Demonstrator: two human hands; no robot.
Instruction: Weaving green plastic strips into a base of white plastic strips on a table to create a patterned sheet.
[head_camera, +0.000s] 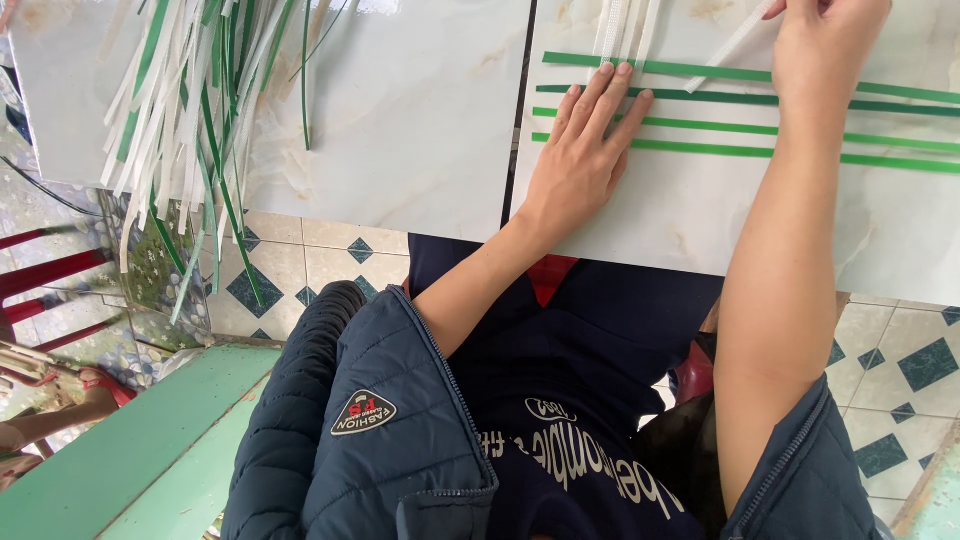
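Here four flat green strips (760, 128) parallel under left hand (585, 150)

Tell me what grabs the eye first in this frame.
Four green strips lie in parallel across the pale marble-look tile, with the left hand pressed flat on them. At top right, the right hand pinches a white strip above the green ones. At far left, a loose bundle of white and green strips hangs over the tile edge.

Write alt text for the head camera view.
The left hand presses flat on four parallel green strips lying across a pale marble tile, while the right hand holds a white strip above them. A bundle of loose green and white strips lies at left.
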